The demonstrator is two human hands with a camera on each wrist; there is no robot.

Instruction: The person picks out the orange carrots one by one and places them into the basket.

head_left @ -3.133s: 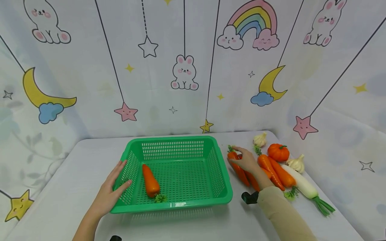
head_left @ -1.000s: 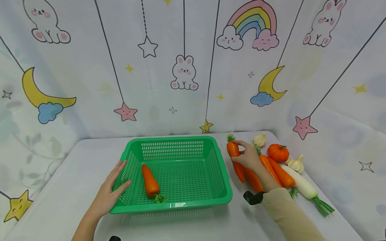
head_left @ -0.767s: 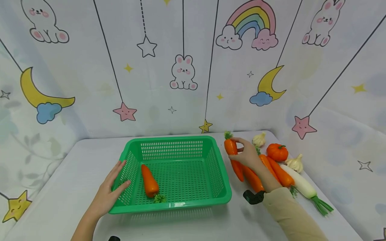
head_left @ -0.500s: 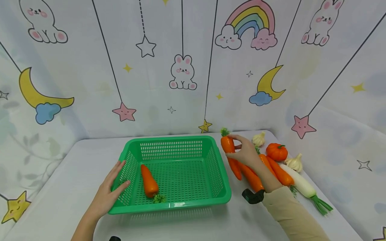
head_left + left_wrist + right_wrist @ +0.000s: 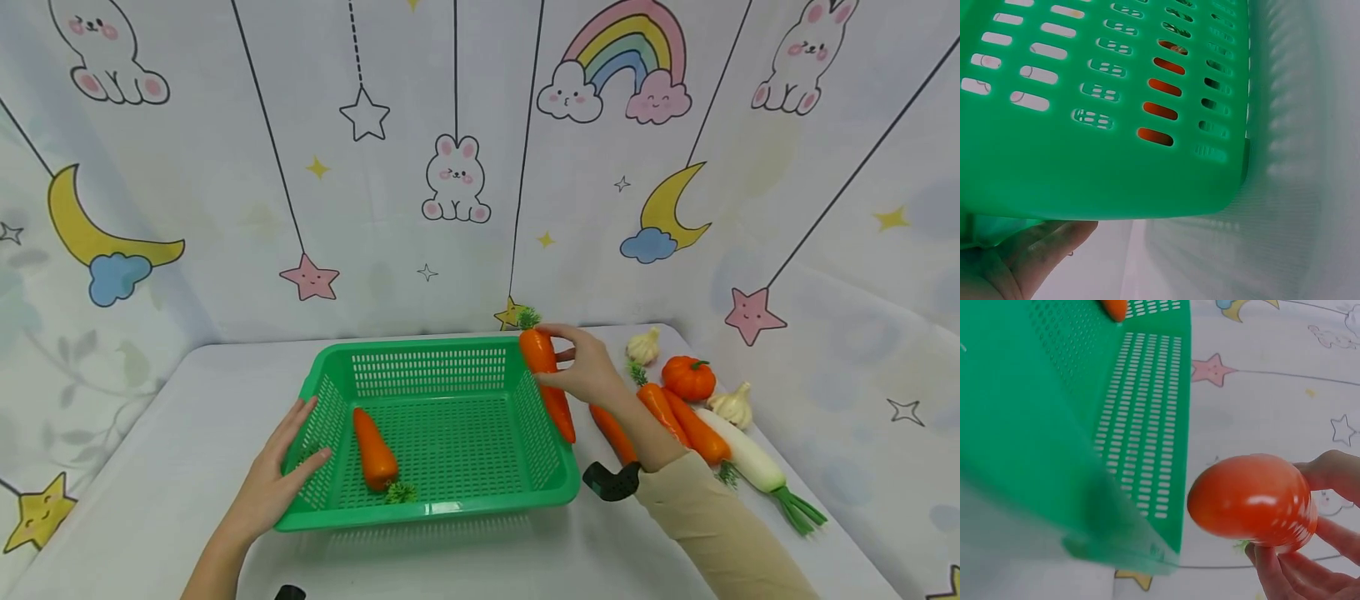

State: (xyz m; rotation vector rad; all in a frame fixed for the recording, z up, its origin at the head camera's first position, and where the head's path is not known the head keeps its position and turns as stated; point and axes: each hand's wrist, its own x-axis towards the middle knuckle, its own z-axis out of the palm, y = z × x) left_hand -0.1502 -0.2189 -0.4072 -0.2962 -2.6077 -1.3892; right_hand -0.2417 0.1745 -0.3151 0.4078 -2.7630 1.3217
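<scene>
Right grip (image 5: 588,367): pinching a carrot (image 5: 557,404).
Left grip (image 5: 277,475): fingers spread at the basket's (image 5: 450,507) left rim.
Carrot: right of centre, overlapping the basket's right rim.
Change: moved left from the vegetables (image 5: 699,427) to the basket; lift looks done.

Head view bright, evenly lit, mostly sharp; soft shadow on the table (image 5: 420,571) along the near side of the basket (image 5: 375,517), small glare on its front rim. Left wrist view dimmer, left hand (image 5: 1032,256) shaded. Right wrist view: near basket corner blurred, white highlights on the carrot (image 5: 1250,503), backdrop (image 5: 1260,415) soft, washed out.
</scene>
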